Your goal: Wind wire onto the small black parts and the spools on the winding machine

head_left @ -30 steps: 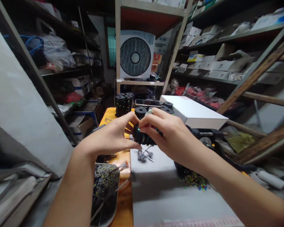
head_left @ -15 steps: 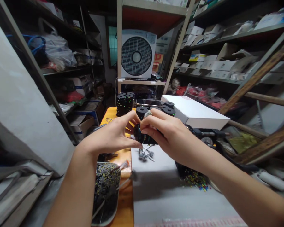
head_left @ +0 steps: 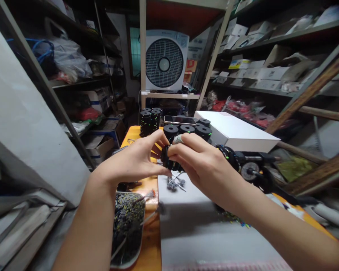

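Note:
My left hand (head_left: 147, 156) curves its thumb and fingers around the left end of a black spool-like roll (head_left: 165, 157). At the same roll, my right hand (head_left: 197, 158) has its fingers pinched together; a pale wrap (head_left: 177, 139) circles one finger. What the right fingertips pinch is too small to tell. Just below the hands, a small bunch of grey-tipped pieces (head_left: 173, 183) lies on the white sheet (head_left: 186, 233). Black foam rolls (head_left: 171, 130) with centre holes stand behind the hands, with a phone (head_left: 180, 120) on top.
A tray (head_left: 128, 226) of small grey and yellow pieces sits at the left on the orange table (head_left: 151, 244). A white box (head_left: 237, 131) stands back right, near a black mechanism (head_left: 250, 171). Beyond are a fan (head_left: 164, 64), shelves and a wooden ladder (head_left: 313, 173).
The view has shifted slightly. My right hand and forearm now cover more of the colourful pieces on the right, and more of the black mechanism shows. Both hands stay at the roll.

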`<action>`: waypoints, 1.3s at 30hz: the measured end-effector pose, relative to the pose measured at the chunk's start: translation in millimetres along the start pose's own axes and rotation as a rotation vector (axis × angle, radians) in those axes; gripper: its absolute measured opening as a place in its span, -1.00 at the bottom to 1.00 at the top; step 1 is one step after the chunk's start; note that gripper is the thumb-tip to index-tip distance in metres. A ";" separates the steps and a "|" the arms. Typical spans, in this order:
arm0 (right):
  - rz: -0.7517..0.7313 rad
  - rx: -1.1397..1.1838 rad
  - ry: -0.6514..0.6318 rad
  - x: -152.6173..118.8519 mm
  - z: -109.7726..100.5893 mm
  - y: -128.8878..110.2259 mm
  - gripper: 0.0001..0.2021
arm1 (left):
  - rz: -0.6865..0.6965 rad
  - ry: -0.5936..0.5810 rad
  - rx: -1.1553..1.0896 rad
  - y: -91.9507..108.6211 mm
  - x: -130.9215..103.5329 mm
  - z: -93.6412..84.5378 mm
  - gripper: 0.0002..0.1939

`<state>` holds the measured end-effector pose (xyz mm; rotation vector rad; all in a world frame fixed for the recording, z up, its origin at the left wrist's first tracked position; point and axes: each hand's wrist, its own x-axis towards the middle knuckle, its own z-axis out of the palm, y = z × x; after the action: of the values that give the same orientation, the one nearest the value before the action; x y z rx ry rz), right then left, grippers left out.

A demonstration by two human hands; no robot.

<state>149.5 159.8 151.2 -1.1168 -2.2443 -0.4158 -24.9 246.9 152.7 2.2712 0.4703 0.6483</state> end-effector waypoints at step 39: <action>0.690 0.060 -0.267 -191.4 14.0 5.6 -0.84 | -0.022 -0.013 0.122 -4.1 -0.2 -0.5 -0.60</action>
<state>239.2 52.5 19.8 -1.8909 -1.8916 0.0930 -25.9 249.9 150.0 2.3801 0.5413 0.6075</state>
